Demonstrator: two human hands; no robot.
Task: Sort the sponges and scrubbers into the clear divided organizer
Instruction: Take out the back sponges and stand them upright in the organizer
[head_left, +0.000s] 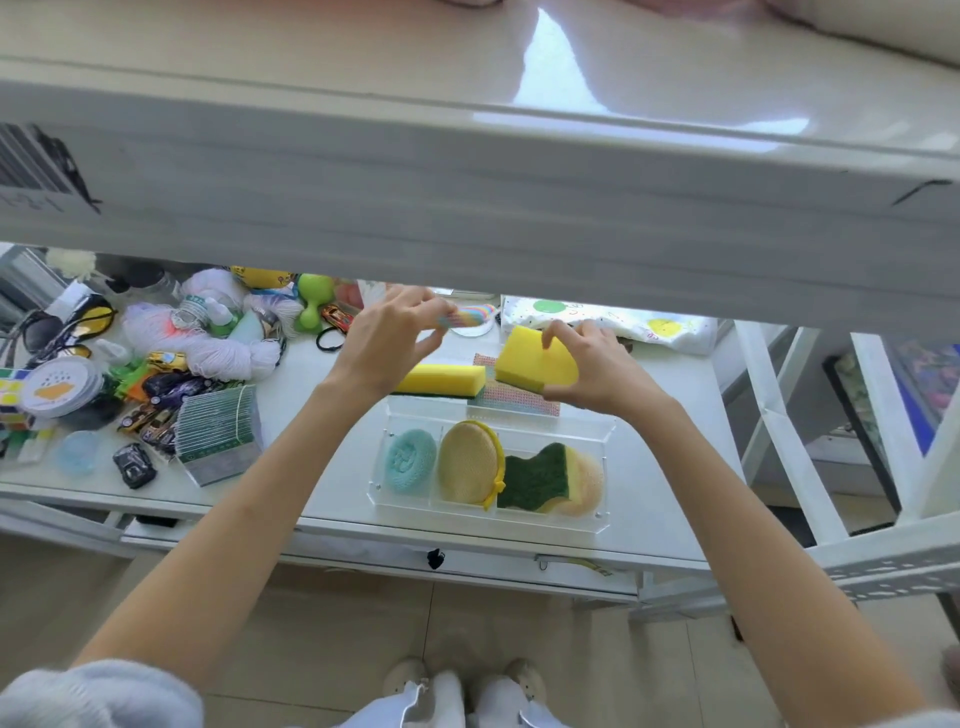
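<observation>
White table (291, 415) under a wide pale shelf fills my view, with a tiled floor below and my two feet at the bottom edge. On the table's left I see a crowded heap: white yarn (218, 332), a green dumbbell toy (311, 304), toy cars (156, 415) and a round tin (60, 389).

Near the front edge sits the clear divided organizer (605, 441), three compartments side by side. Its left one holds a teal scrubber (408, 462). The middle one holds a round tan sponge with a yellow rim (467, 462), standing on edge. The right one holds a green-and-yellow wavy sponge (537, 475) with a pale round scrubber (589, 483) behind it.

Just beyond the organizer lies a yellow sponge with a green base (441, 379), flat on the table, beside a mesh cloth (519, 400) in pink and green.

My right hand (597, 369) holds a yellow sponge block (530, 364) above the mesh cloth, fingers (556, 332) curled over its top edge and thumb underneath, pinching it. My left hand (395, 338) is raised over the far side of the table, fingers pressed on a small rainbow-striped scrubber (470, 315); how firmly it is gripped I cannot tell, as the item is blurred.
</observation>
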